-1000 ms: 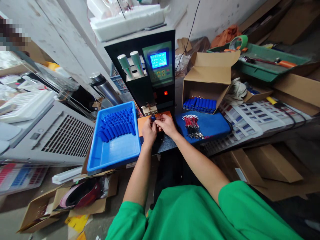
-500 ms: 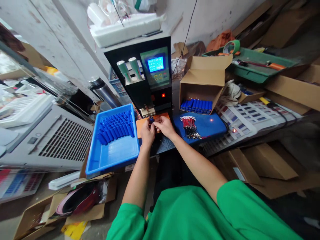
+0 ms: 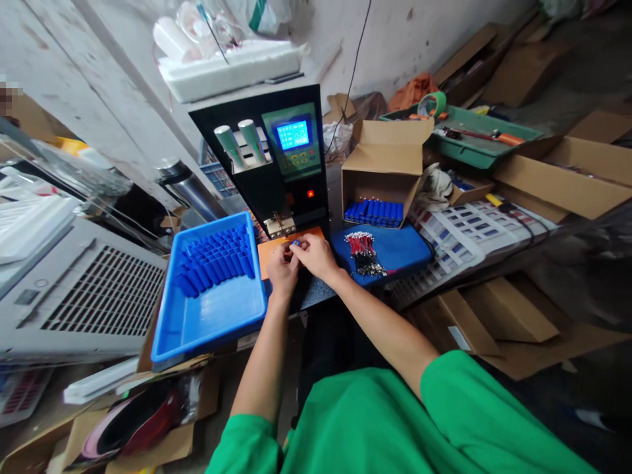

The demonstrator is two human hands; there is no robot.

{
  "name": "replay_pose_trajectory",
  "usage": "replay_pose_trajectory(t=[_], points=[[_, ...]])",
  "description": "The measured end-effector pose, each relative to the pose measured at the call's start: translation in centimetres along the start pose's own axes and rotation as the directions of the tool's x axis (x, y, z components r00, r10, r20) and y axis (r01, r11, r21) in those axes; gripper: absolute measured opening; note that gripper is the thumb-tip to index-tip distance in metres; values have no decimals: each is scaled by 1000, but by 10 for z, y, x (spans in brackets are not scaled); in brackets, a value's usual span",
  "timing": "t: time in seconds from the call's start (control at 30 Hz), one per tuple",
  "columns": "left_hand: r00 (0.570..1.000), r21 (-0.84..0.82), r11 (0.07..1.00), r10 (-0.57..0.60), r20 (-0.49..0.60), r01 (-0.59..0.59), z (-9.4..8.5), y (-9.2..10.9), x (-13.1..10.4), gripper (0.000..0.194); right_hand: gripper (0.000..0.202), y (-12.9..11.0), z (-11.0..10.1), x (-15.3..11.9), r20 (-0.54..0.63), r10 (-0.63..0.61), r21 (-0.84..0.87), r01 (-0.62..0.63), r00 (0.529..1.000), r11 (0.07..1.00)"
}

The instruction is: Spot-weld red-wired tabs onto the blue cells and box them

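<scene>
A blue battery cell sits between my fingers, just in front of the welding pins of a black spot welder. My left hand is closed around the cell from the left. From the right, my right hand pinches at its upper end; any small part between those fingertips is hidden. Both hands are over an orange board at the welder's foot. Beside them on the right, red and black wire leads lie bunched on a blue mat.
On the left stands a blue tray with rows of blue cells. An open carton behind the mat holds more blue cells. The welder's screen is lit. A steel flask stands behind the tray.
My view has shifted, so the bench appears farther left and slightly lower. The cell's end shows brighter between my fingers; both hands remain together at the welder.
</scene>
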State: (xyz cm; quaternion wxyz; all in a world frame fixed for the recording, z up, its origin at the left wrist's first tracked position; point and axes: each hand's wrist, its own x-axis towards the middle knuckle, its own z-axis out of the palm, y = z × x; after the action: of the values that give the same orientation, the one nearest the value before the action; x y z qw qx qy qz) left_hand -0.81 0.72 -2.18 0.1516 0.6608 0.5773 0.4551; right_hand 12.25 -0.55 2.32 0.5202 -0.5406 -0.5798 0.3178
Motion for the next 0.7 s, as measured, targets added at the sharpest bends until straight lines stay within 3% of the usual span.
replay_pose_trajectory(t=[0.17, 0.33, 0.43, 0.5, 0.57, 0.63, 0.7], points=[[990, 71, 989, 131, -51, -127, -1, 0, 3, 24, 18, -3, 3, 4, 49, -45, -183, 53, 998, 982], [949, 86, 948, 312, -48, -308, -4, 2, 3, 29, 24, 0, -8, 2, 25, -31, -165, 35, 999, 986], [910, 113, 909, 410, -60, -402, -5, 3, 1, 26, 19, 12, -34, 4, -108, -74, -176, 54, 991, 983], [894, 139, 890, 445, -51, -435, -6, 3, 0, 20, 23, 25, -60, 10, -261, -144, -240, 80, 954, 967], [884, 158, 877, 465, -46, -454, -5, 3, -1, 16, 31, 39, -89, 23, -323, -246, -342, 129, 914, 931], [874, 172, 866, 483, -50, -469, -4, 3, -2, 14, 34, 51, -115, 40, -321, -322, -470, 145, 891, 870], [863, 183, 855, 502, -54, -486, -4, 3, -2, 12, 37, 59, -133, 58, -258, -343, -596, 130, 903, 792]])
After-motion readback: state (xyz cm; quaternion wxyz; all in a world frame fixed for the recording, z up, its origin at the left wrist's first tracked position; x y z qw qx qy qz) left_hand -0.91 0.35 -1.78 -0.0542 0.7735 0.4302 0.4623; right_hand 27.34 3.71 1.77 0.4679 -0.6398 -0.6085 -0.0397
